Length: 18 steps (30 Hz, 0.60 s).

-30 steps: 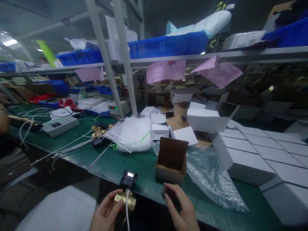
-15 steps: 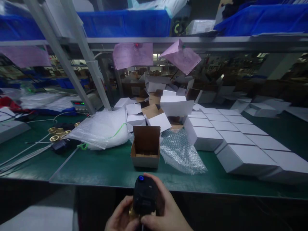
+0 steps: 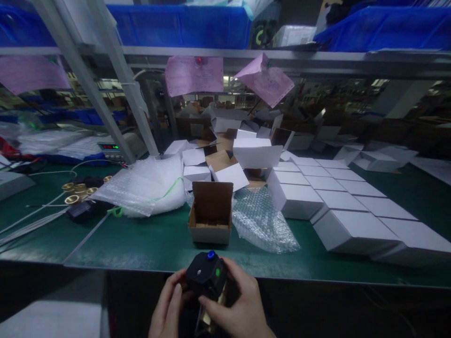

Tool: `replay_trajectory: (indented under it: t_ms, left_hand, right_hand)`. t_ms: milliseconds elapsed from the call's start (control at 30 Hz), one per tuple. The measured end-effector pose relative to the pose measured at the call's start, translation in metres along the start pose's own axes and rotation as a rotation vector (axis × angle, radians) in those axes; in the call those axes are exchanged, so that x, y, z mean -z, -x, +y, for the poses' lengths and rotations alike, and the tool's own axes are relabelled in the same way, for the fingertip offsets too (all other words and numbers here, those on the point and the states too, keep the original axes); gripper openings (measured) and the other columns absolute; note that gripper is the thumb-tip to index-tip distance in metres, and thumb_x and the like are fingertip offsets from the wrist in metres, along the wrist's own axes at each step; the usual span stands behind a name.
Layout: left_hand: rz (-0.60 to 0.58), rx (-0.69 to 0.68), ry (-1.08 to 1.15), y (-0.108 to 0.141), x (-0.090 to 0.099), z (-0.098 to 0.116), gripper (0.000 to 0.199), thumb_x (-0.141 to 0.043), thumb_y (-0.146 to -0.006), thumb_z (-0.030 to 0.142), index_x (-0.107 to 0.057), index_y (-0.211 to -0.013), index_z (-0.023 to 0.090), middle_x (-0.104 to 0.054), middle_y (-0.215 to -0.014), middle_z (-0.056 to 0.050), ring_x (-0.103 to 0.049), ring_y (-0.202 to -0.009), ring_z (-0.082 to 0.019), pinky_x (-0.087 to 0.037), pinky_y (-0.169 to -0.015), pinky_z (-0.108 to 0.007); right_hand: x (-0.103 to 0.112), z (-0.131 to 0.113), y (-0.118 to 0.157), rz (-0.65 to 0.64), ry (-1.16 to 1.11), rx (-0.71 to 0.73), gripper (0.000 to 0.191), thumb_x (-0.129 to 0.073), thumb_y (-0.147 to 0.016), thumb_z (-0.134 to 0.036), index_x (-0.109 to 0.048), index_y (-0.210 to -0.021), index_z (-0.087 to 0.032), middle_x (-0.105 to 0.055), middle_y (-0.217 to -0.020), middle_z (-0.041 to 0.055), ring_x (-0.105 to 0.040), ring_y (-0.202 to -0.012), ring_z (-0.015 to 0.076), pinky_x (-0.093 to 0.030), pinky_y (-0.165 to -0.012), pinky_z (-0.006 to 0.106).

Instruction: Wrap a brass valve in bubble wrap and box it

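Low in front of me, off the bench's front edge, is a motorized valve [image 3: 203, 276] with a black housing, a blue knob on top, a green spot on its side and a brass body below. My right hand [image 3: 244, 300] is closed round its right side, the thumb across the front. My left hand [image 3: 168, 303] grips the left side with bent fingers. The valve's lower end is partly hidden by the fingers and dark. Just beyond, an open small carton [image 3: 210, 234] stands with its lid up and brown inside showing. Bubble wrap [image 3: 264, 220] lies to its right.
White boxes [image 3: 341, 202] stand in rows at right. Loose cartons [image 3: 230, 177] are heaped behind. At left lie a bubble-wrap bag stack [image 3: 148, 188], several brass valves [image 3: 75, 193] and cables [image 3: 38, 225]. A shelf with blue bins [image 3: 183, 27] and posts [image 3: 132, 94] rises above the bench.
The valve has turned in my hands, so its green-spotted side and more brass now show. My left hand has shifted up along its left side. The view has moved slightly.
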State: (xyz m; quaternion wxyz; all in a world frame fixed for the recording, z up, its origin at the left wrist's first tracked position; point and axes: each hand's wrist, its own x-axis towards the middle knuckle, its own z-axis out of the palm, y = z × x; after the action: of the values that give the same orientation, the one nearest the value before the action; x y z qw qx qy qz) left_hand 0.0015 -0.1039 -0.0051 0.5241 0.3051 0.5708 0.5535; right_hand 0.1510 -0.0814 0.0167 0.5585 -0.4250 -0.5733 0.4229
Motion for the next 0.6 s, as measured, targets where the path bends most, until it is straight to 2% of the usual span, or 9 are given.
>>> replay_trajectory:
  t_ms: [100,167,233,333,367,433,533,600]
  left_hand:
    - [0.023,-0.116,-0.015,0.006,-0.019,0.009,0.074,-0.086,-0.060,0.064,-0.069,-0.118,0.022,-0.071,-0.124,-0.010,-0.065,-0.118,-0.034,-0.058,-0.097,-0.034]
    - [0.014,-0.090,-0.065,0.010,-0.029,0.015,0.076,-0.090,-0.056,0.053,-0.067,-0.121,0.022,-0.070,-0.124,-0.010,-0.065,-0.118,-0.034,-0.058,-0.099,-0.034]
    - [0.003,-0.030,-0.069,0.011,-0.034,0.021,0.074,-0.091,-0.054,0.046,-0.066,-0.120,0.021,-0.072,-0.121,-0.009,-0.067,-0.114,-0.034,-0.061,-0.093,-0.035]
    - [-0.038,-0.066,-0.032,0.010,-0.031,0.031,0.071,-0.091,-0.051,0.035,-0.068,-0.117,0.022,-0.073,-0.119,-0.008,-0.068,-0.113,-0.035,-0.062,-0.091,-0.036]
    - [-0.065,-0.124,-0.051,0.009,-0.029,0.034,0.069,-0.090,-0.051,0.029,-0.070,-0.116,0.024,-0.073,-0.118,-0.007,-0.068,-0.113,-0.034,-0.061,-0.093,-0.035]
    - [-0.196,-0.287,-0.132,0.009,-0.024,0.039,0.064,-0.088,-0.052,0.019,-0.072,-0.114,0.027,-0.073,-0.114,-0.006,-0.069,-0.109,-0.033,-0.060,-0.094,-0.035]
    - [-0.409,-0.480,-0.297,0.012,-0.022,0.044,0.062,-0.085,-0.058,0.011,-0.073,-0.115,0.032,-0.073,-0.115,-0.005,-0.070,-0.107,-0.031,-0.058,-0.097,-0.036]
    - [-0.489,-0.528,-0.368,0.015,-0.024,0.047,0.063,-0.083,-0.063,0.009,-0.071,-0.119,0.035,-0.072,-0.118,-0.004,-0.069,-0.108,-0.030,-0.056,-0.098,-0.035]
  right_hand:
    - [-0.005,0.006,0.003,0.151,0.249,0.193,0.040,-0.080,-0.080,-0.039,-0.068,-0.115,-0.025,-0.073,-0.100,0.0037,-0.071,-0.087,0.0262,-0.057,-0.079,0.032]
    - [-0.007,0.010,0.007,0.220,0.353,0.312,0.037,-0.072,-0.089,-0.043,-0.063,-0.120,-0.025,-0.072,-0.098,0.0050,-0.069,-0.083,0.0268,-0.055,-0.074,0.034]
    - [-0.004,0.012,0.010,0.159,0.397,0.359,0.039,-0.069,-0.090,-0.032,-0.058,-0.126,-0.026,-0.070,-0.099,0.0047,-0.068,-0.081,0.0252,-0.054,-0.072,0.032]
    - [0.004,0.011,0.012,0.036,0.246,0.267,0.052,-0.070,-0.079,-0.019,-0.054,-0.128,-0.026,-0.066,-0.108,0.0040,-0.067,-0.093,0.0222,-0.055,-0.081,0.028]
    - [0.007,0.010,0.012,0.015,0.156,0.209,0.055,-0.070,-0.076,-0.019,-0.054,-0.128,-0.026,-0.065,-0.113,0.0046,-0.067,-0.099,0.0223,-0.055,-0.086,0.027]
    - [0.012,0.008,0.012,-0.043,-0.027,0.066,0.055,-0.071,-0.075,-0.021,-0.055,-0.128,-0.024,-0.064,-0.119,0.0061,-0.065,-0.109,0.0238,-0.054,-0.094,0.029]
    - [0.017,0.009,0.013,-0.209,-0.192,-0.119,0.033,-0.070,-0.085,-0.029,-0.064,-0.118,-0.023,-0.070,-0.112,0.0050,-0.068,-0.104,0.0247,-0.057,-0.091,0.031]
    - [0.018,0.013,0.015,-0.198,-0.206,-0.166,0.019,-0.063,-0.093,-0.036,-0.070,-0.104,-0.022,-0.073,-0.100,0.0050,-0.070,-0.095,0.0257,-0.059,-0.086,0.033]
